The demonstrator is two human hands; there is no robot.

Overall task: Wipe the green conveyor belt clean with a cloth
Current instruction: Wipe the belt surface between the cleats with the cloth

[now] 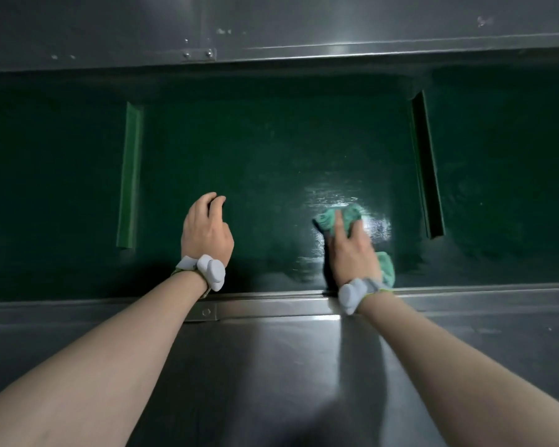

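While the right hand (pixel 352 250) presses a crumpled green cloth (pixel 342 217) flat against the green belt (pixel 255 162), the wiping step is in hand. Cloth sits under the palm and fingers, near the front edge of the belt, right of centre; a fold of it sticks out beside the wrist, close to the metal rail (pixel 271 304) that borders the belt at the front. Right hand is spread over the cloth, holding it down rather than pinching it.

Left hand (pixel 207 230) rests on the belt left of centre, fingers curled under, holding nothing that can be seen. It looks like a brace for the lean forward. Each wrist carries a white band.

Belt surface: a wet, glossy patch surrounds the cloth and runs a little beyond it toward the back. The remainder between the two raised green ribs, left rib (pixel 129 175) and right rib (pixel 426 166), looks dull and dry. Judgement: only the front right part of this section is wiped; the back edge, the left half and the strips along both ribs are still to do. No loose dirt is visible at this resolution.

Next move calls for steady downward pressure and long strokes out from the wet patch, toward the back and across to the left rib. The left hand would have to shift clear once strokes reach it. Corners at the rib bases probably need a fingertip through the cloth.
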